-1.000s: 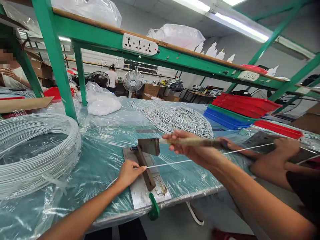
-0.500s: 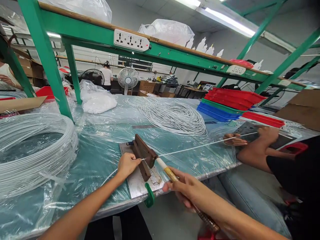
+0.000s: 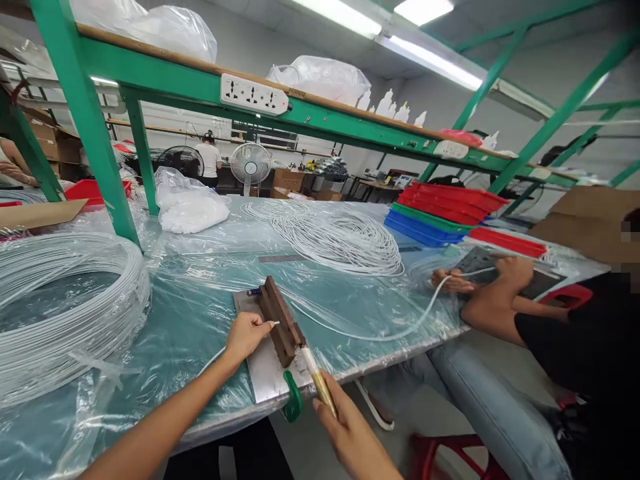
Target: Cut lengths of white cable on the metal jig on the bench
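Observation:
My left hand (image 3: 249, 335) pinches a thin white cable, whose short end (image 3: 275, 324) sticks out past the fingertips beside a brown metal lever cutter (image 3: 281, 320). My right hand (image 3: 345, 417) is wrapped round the cutter's handle (image 3: 317, 380), which is white near the block and yellowish further down; its lower part is hidden. The handle slopes down toward me, below the table edge. Under the cutter lies a metal plate (image 3: 260, 380), with a green clamp (image 3: 292, 398) at the table edge. A separate length of white cable (image 3: 373, 339) lies in a slack curve on the right.
A large coil of white cable (image 3: 115, 320) stands at left; a looser heap of cable (image 3: 345, 247) lies behind the cutter. Stacked trays (image 3: 445, 207) are at the back right. A co-worker's hands (image 3: 500, 273) hold the slack length's other end. A green shelf (image 3: 330, 123) spans above.
The cable between the cutter and the co-worker has gone from taut to slack, apart from the cutter. My right hand has moved the handle down and left. My left hand still pinches the cable.

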Demonstrator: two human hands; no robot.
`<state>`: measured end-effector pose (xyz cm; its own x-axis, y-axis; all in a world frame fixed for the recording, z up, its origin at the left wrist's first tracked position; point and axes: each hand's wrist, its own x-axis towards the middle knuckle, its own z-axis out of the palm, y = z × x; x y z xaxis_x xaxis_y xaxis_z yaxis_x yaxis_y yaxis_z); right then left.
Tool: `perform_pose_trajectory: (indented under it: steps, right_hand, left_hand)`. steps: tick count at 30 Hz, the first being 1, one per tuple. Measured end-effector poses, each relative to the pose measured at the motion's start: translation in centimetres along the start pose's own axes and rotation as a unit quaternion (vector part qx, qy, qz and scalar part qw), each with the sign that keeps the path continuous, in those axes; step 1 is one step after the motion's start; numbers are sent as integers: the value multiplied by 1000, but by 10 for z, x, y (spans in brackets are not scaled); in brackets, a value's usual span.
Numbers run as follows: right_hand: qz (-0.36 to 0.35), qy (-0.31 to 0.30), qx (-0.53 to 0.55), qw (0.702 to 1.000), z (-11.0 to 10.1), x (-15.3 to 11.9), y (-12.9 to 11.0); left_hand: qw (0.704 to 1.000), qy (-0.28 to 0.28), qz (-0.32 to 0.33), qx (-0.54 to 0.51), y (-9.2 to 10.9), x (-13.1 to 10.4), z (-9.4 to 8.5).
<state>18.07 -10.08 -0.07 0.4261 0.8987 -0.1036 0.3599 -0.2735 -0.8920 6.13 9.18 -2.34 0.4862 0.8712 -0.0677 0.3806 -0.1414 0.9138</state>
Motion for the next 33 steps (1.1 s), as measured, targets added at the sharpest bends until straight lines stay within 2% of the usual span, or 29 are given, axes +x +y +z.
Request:
perform_pose_trajectory:
  steps: [1, 3, 5, 7, 9, 11, 14, 17, 20, 24, 27, 29, 31, 33]
  right_hand:
    - [15, -20, 11, 1000, -1, 0, 2]
    - [57, -80, 43, 994, -12, 0, -11]
    - [92, -136, 101, 981, -32, 5, -43]
    - [97, -172, 184, 963, -54, 16, -82]
    - [78, -187, 262, 944, -70, 36, -120]
    - [42, -177, 310, 933, -77, 64, -151]
    - [-12, -169, 336, 927, -74, 120, -185]
    - [-57, -201, 322, 924, -58, 180, -207]
    - [-62, -200, 245, 947, -38, 232, -218]
    - [-44, -178, 186, 965, -12, 276, -218]
    - [-54, -161, 169, 971, 0, 288, -216]
    - [-73, -142, 160, 974, 4, 284, -214]
    - [-101, -119, 152, 976, 6, 269, -211]
    - [-130, -107, 144, 975, 5, 242, -204]
  left_hand:
    - [1000, -11, 4, -12, 2, -1, -2]
    - [999, -36, 14, -35, 9, -6, -8]
    - [996, -60, 26, -53, 22, -14, -18]
    - [993, -99, 36, -62, 39, -25, -31]
    - [984, -161, 35, -60, 56, -37, -44]
    - [972, -228, 27, -56, 71, -49, -56]
    - [963, -259, 5, -81, 84, -62, -67]
    - [966, -230, -31, -117, 88, -69, -68]
    - [967, -210, -50, -139, 87, -74, -67]
    - [959, -196, -58, -199, 87, -80, -71]
    - [951, -177, -66, -244, 91, -83, -79]
    - [950, -139, -56, -273, 96, -83, -86]
    - [951, -68, -31, -301, 102, -80, -94]
    - [946, 39, 6, -321, 109, -76, -105]
